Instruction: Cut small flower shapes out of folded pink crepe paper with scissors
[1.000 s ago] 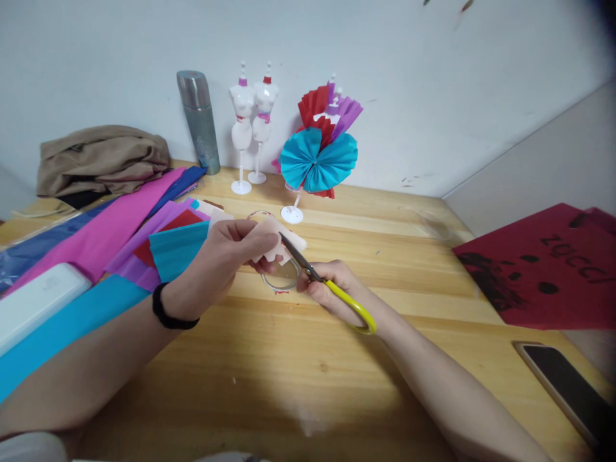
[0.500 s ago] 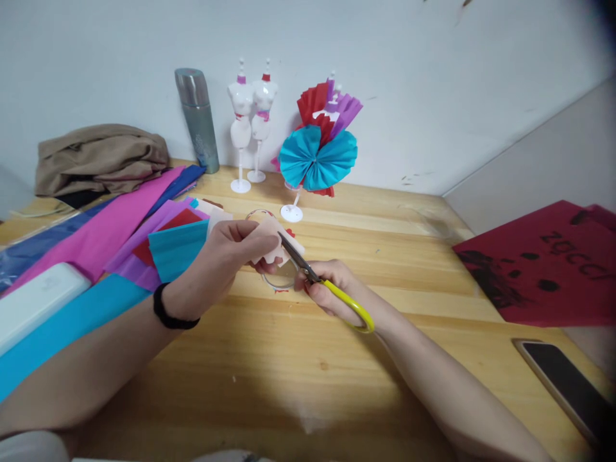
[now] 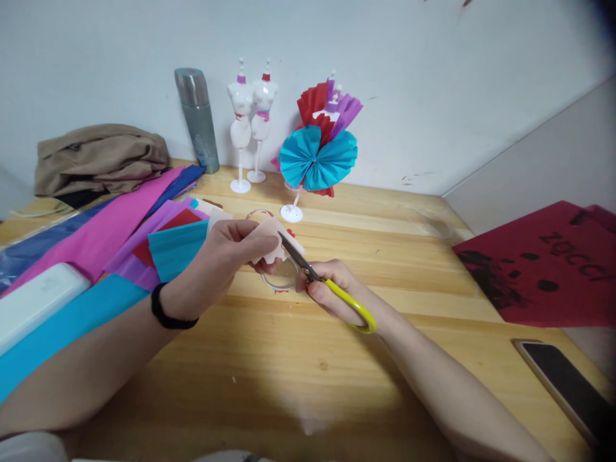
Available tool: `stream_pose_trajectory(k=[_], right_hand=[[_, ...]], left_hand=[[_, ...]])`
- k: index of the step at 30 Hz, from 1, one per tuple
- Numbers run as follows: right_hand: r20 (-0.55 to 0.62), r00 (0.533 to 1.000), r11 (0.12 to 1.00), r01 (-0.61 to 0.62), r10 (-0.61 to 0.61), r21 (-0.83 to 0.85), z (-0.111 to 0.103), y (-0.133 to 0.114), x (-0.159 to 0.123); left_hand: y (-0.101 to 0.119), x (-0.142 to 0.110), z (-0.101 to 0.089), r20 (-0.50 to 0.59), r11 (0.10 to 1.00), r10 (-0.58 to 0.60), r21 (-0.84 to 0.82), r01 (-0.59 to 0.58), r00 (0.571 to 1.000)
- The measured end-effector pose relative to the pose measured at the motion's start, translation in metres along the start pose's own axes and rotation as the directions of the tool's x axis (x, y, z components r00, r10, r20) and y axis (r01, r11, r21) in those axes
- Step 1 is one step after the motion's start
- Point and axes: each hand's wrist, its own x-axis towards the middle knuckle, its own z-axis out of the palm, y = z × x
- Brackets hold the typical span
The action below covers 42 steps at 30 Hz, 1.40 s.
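My left hand pinches a small piece of pale pink paper between thumb and fingers. My right hand grips scissors with yellow handles, and their blades lie against the paper close to my left thumb. Whether the blades are parted I cannot make out. Beneath the paper, a roll of tape lies on the table, partly hidden by my hands. To the left of my left hand are folded sheets of blue paper, red paper and purple paper.
Two white mannequins stand by the wall near a flask. Another mannequin wears a blue paper fan skirt. Brown cloth and a white case lie left. A red bag and a phone are right.
Almost nothing differs. The scissors' handle has shifted very slightly to the right, and my left wrist a touch to the left; the paper stays in my left hand.
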Motion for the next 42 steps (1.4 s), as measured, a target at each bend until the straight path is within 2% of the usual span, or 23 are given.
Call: stream_pose_trajectory(k=[20, 32, 42], right_hand=[[0.013, 1.000, 1.000, 0.004, -0.004, 0.014, -0.0032, -0.0013, 0.0000], [0.043, 0.998, 0.998, -0.039, 0.037, 0.039, -0.0048, -0.0010, 0.0004], [0.061, 0.997, 0.998, -0.051, 0.053, -0.035, -0.0075, -0.0013, -0.0003]], left_hand=[[0.0010, 0.0004, -0.0052, 0.047, 1.000, -0.001, -0.013, 0.002, 0.999], [0.0033, -0.0006, -0.0042, 0.021, 0.999, -0.019, 0.027, 0.019, 1.000], [0.0048, -0.0001, -0.0061, 0.021, 0.998, -0.030, 0.050, 0.029, 0.999]])
